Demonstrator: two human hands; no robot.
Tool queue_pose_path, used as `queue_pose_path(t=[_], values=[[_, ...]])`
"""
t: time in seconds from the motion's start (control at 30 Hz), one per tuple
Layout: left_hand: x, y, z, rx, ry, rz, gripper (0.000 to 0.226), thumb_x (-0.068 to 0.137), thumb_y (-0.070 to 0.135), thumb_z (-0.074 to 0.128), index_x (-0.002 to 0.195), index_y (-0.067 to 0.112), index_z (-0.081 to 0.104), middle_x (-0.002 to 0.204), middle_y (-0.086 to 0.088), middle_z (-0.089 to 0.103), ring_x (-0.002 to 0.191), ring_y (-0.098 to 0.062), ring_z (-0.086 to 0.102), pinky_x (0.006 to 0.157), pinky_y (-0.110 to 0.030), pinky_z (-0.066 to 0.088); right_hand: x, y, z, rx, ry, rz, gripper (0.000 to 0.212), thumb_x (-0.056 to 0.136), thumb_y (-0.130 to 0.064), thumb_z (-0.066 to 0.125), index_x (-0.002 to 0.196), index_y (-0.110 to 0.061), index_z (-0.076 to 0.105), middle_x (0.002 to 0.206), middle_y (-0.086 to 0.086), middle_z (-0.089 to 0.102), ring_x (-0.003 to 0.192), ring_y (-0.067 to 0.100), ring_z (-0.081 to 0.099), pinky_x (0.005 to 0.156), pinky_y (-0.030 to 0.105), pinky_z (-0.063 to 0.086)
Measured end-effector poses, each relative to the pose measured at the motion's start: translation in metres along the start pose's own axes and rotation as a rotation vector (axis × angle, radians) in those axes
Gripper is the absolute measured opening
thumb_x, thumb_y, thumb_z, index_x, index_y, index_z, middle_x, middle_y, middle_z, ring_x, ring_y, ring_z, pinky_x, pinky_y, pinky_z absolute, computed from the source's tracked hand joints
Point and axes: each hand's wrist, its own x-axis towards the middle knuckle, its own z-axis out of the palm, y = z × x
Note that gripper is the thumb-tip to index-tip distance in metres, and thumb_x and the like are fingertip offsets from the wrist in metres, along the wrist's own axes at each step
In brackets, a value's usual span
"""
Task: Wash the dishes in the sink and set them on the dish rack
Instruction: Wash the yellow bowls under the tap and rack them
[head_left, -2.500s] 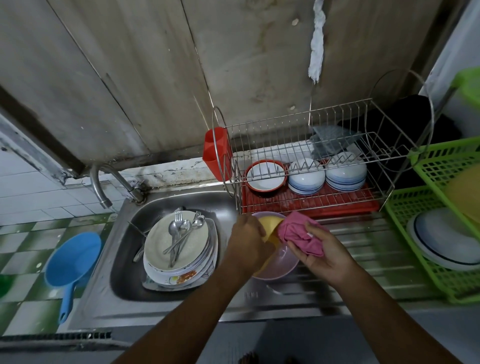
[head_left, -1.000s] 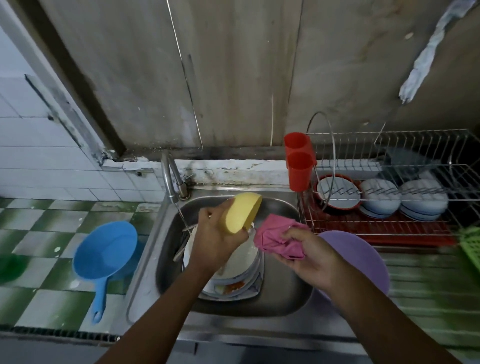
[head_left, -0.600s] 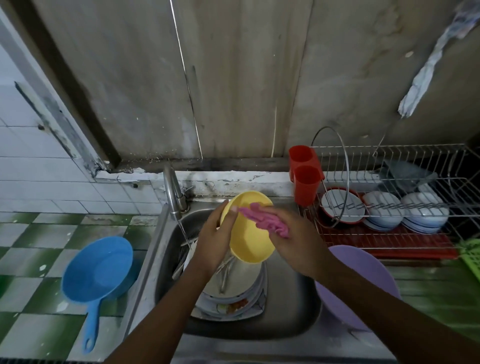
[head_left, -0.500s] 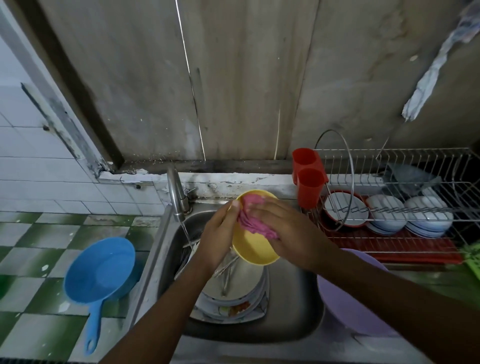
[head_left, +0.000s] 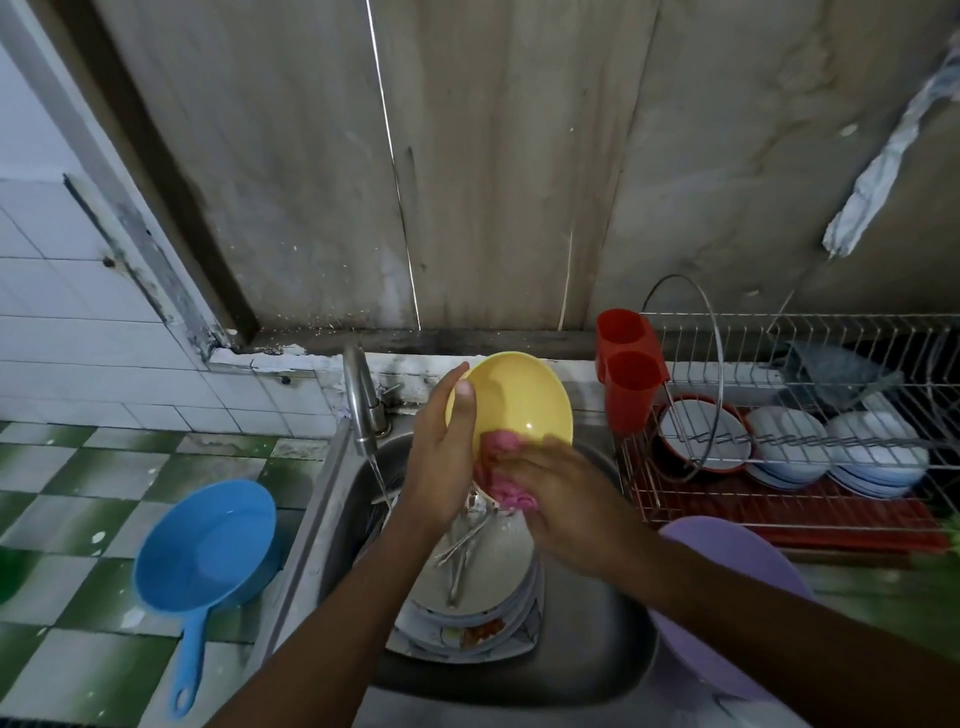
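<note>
Left hand (head_left: 441, 467) grips bowl (head_left: 519, 400) rim, right hand (head_left: 566, 499) cloth (head_left: 506, 491).

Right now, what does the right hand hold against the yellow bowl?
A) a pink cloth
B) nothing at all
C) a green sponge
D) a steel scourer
A: the right hand holds a pink cloth against the lower edge of the yellow bowl, which the left hand grips above the sink.

My left hand (head_left: 441, 467) holds the yellow bowl (head_left: 519, 400) tipped up over the sink (head_left: 597, 649). My right hand (head_left: 561, 499) holds a pink cloth (head_left: 501, 470) on its low edge. Plates (head_left: 483, 587) lie at 6 o'clock from the bowl, the dish rack (head_left: 779, 509) at 3 o'clock.
</note>
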Motion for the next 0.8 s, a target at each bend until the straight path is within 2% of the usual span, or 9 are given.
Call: queue_pose_path(t=[0.07,0.13,0.23,0.27,0.33,0.43,0.63,0.7,0.8], values=[[0.003,0.000,0.000,-0.018,-0.016,0.004,0.077,0.082,0.087,0.032,0.142,0.042,0.051,0.144,0.004,0.053,0.129,-0.018,0.055,0.106,-0.048,0.049,0.003,0.030,-0.005,-0.326,-0.028,-0.091,0.053,0.075,-0.014,0.079,0.126,-0.016,0.069,0.134,0.003,0.066,0.134,0.030,0.054,0.113,0.055,0.040],[0.003,0.004,0.006,-0.029,-0.004,0.010,0.077,0.081,0.088,0.033,0.140,0.043,0.052,0.143,0.004,0.054,0.129,-0.017,0.055,0.107,-0.050,0.048,0.003,0.030,-0.007,-0.308,0.010,-0.031,0.052,0.076,-0.014,0.077,0.127,-0.016,0.068,0.133,0.003,0.067,0.132,0.030,0.056,0.114,0.053,0.041],[0.002,0.007,0.016,0.016,0.016,0.041,0.070,0.084,0.085,0.031,0.139,0.047,0.052,0.143,0.004,0.051,0.130,-0.015,0.052,0.108,-0.043,0.046,0.003,-0.014,0.001,0.213,0.080,0.241,0.039,0.094,-0.009,0.062,0.131,-0.021,0.064,0.121,-0.009,0.067,0.099,-0.006,0.057,0.089,0.007,0.044],[0.001,0.007,0.017,0.027,0.015,0.039,0.068,0.087,0.084,0.031,0.140,0.046,0.051,0.143,0.003,0.050,0.127,-0.012,0.055,0.102,-0.037,0.050,0.000,-0.018,0.003,0.308,0.055,0.251,0.038,0.096,-0.007,0.059,0.130,-0.022,0.064,0.117,-0.010,0.067,0.092,-0.009,0.055,0.081,0.003,0.041],[0.000,0.006,0.014,0.024,0.019,0.026,0.067,0.090,0.082,0.031,0.141,0.043,0.051,0.140,0.003,0.052,0.119,-0.006,0.061,0.092,-0.027,0.054,-0.002,-0.012,-0.004,0.193,0.036,0.150,0.041,0.090,-0.005,0.066,0.128,-0.020,0.066,0.123,-0.006,0.069,0.105,-0.003,0.059,0.094,0.009,0.044],[0.002,0.009,0.011,-0.006,0.014,0.035,0.064,0.084,0.086,0.032,0.133,0.050,0.054,0.139,0.005,0.056,0.126,-0.016,0.057,0.105,-0.046,0.050,-0.007,0.031,-0.002,-0.243,0.065,-0.033,0.051,0.079,-0.014,0.077,0.128,-0.019,0.067,0.134,0.000,0.066,0.133,0.023,0.053,0.117,0.052,0.037],[0.002,0.021,0.026,0.070,0.072,0.012,0.067,0.091,0.077,0.040,0.146,0.040,0.047,0.143,-0.005,0.045,0.119,-0.014,0.052,0.103,-0.037,0.043,0.017,-0.028,0.002,0.710,0.120,0.465,0.032,0.098,-0.007,0.048,0.115,-0.022,0.070,0.105,0.009,0.072,0.092,0.023,0.067,0.083,0.040,0.056],[0.006,0.024,0.021,0.083,0.075,0.005,0.067,0.093,0.076,0.039,0.149,0.040,0.044,0.147,-0.005,0.042,0.120,-0.015,0.050,0.102,-0.036,0.042,0.014,-0.021,-0.008,0.570,0.074,0.420,0.033,0.098,-0.006,0.050,0.123,-0.020,0.067,0.113,0.003,0.072,0.094,0.012,0.065,0.081,0.022,0.053],[0.008,0.031,0.018,0.095,0.113,-0.011,0.058,0.099,0.064,0.038,0.152,0.039,0.040,0.149,-0.002,0.037,0.117,-0.012,0.042,0.098,-0.029,0.033,0.009,-0.021,-0.007,0.410,0.088,0.336,0.032,0.098,-0.007,0.053,0.122,-0.022,0.068,0.111,-0.002,0.072,0.096,0.014,0.067,0.081,0.034,0.055]])
